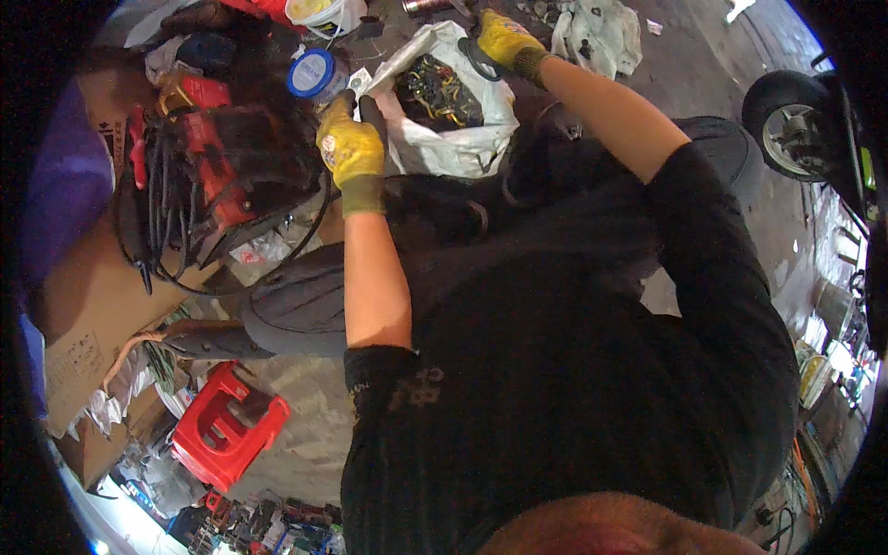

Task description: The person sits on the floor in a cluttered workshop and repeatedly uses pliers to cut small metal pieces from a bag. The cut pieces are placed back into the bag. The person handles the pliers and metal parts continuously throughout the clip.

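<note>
Beside an open-rimmed sack point(453, 154); left fingers point(373, 116)

The left hand point(352, 148), in a yellow work glove with dark fingers, is at the left edge of an open white woven sack point(428, 151); a small pale flat piece point(360, 82) lies at its fingertips, grip unclear. The sack contains dark and yellowish scraps point(442, 91). The right hand point(507, 44), similarly gloved, is at the sack's upper right rim. A round blue-lidded clear tub point(312, 74) stands beside the left hand.
</note>
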Demonstrator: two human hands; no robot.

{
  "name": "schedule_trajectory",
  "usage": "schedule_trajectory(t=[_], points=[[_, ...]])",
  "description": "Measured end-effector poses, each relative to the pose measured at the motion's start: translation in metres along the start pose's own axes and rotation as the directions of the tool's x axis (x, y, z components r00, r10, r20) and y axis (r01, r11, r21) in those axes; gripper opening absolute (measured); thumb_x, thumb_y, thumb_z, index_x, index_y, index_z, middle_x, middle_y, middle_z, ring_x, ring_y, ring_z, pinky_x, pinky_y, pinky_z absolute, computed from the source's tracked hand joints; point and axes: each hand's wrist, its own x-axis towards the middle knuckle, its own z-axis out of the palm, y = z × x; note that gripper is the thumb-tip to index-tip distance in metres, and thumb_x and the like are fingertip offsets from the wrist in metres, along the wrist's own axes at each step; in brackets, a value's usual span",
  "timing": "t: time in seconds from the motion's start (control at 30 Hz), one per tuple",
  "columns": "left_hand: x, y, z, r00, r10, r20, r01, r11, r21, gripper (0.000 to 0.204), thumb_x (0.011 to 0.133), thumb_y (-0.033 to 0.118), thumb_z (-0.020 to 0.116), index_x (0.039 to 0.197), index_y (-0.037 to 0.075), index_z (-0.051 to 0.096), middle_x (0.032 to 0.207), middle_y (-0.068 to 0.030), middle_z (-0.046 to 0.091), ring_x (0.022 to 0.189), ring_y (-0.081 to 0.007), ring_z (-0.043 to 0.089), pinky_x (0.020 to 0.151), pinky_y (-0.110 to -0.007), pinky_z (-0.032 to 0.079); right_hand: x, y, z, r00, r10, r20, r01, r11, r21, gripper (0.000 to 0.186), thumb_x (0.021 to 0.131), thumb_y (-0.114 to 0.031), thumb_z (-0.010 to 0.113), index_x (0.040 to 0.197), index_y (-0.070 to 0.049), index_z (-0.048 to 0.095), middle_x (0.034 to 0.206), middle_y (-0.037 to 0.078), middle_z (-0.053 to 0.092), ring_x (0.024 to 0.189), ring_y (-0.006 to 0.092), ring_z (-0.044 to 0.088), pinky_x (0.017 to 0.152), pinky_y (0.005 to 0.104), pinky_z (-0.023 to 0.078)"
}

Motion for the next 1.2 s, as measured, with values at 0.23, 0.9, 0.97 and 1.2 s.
schedule_trajectory(t=[0.23,0.9,0.97,1.2], points=[[0.047,0.027,0.099,0.734,-0.016,0.679,-0.115,0.982,0.148,0.042,0.098,0.020,0.041,0.130,0.004,0.064,0.136,-0.0259,0.061,0.127,-0.0427,0.058,0.106,-0.049,0.047,-0.018,0.017,-0.137,0.991,-0.072,0.114,0.076,0.996,-0.035,0.027,0.097,-0.022,0.047,0.109,-0.002,0.059,0.103,0.023,0.064,0.094,0.0346,0.063,0.083,0.0439,0.049],[0.073,-0.045,0.201,0.556,-0.161,0.815,-0.184,0.933,0.310,0.051,0.096,0.029,0.049,0.140,0.006,0.060,0.150,-0.0211,0.052,0.139,-0.0368,0.051,0.118,-0.045,0.037,-0.151,0.036,-0.207,0.993,-0.075,0.095,0.027,0.904,0.427,0.040,0.108,-0.014,0.051,0.145,0.000,0.050,0.135,0.013,0.064,0.124,0.0223,0.063,0.107,0.0321,0.047],[0.075,-0.054,0.187,0.543,-0.088,0.835,-0.218,0.946,0.241,0.053,0.095,0.034,0.053,0.140,0.007,0.060,0.146,-0.0216,0.056,0.136,-0.0374,0.052,0.117,-0.043,0.039,-0.154,0.065,-0.189,0.984,-0.163,0.076,0.149,0.976,0.162,0.047,0.106,-0.013,0.053,0.150,0.001,0.044,0.138,0.014,0.063,0.126,0.0222,0.062,0.109,0.0314,0.046],[0.055,0.003,0.096,0.658,-0.025,0.753,-0.063,0.994,0.088,0.058,0.088,0.047,0.067,0.125,0.003,0.070,0.122,-0.0242,0.070,0.116,-0.0376,0.066,0.100,-0.042,0.051,-0.151,0.034,-0.176,0.866,-0.378,-0.327,0.436,0.891,0.125,0.039,0.092,-0.018,0.058,0.126,0.001,0.057,0.115,0.019,0.063,0.106,0.0315,0.062,0.093,0.0426,0.049]])
